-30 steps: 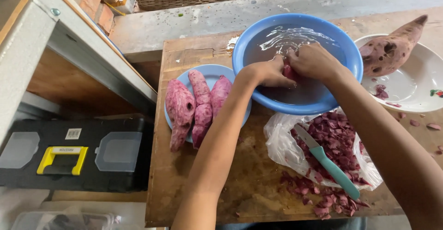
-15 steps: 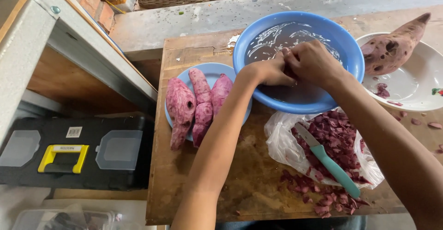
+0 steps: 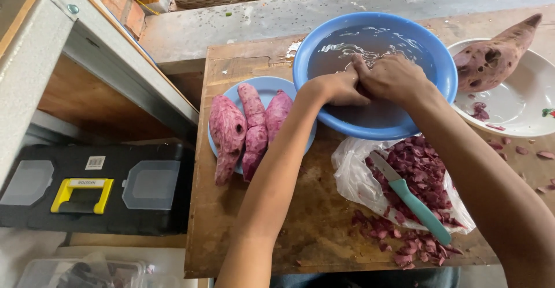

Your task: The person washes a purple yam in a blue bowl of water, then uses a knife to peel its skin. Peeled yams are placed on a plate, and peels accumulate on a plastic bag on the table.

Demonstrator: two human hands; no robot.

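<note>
A wooden bench (image 3: pixel 260 230) carries everything. At its far edge stands a blue basin (image 3: pixel 439 86) of water, and both hands meet inside it: the left hand (image 3: pixel 338 87) and right hand (image 3: pixel 393 79) press together, fingers curled; what they hold is hidden. Right of the basin, a white bowl (image 3: pixel 520 109) holds an unpeeled tuber (image 3: pixel 491 60). Left, a blue plate (image 3: pixel 269 91) bears three peeled purple tubers (image 3: pixel 251 126). Nearer, a plastic bag (image 3: pixel 358 178) of peelings (image 3: pixel 422 172) carries a teal-handled knife (image 3: pixel 413 198).

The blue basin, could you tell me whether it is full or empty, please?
Partly full: clear rippling water covers the bottom of the blue basin, where both hands meet.
</note>
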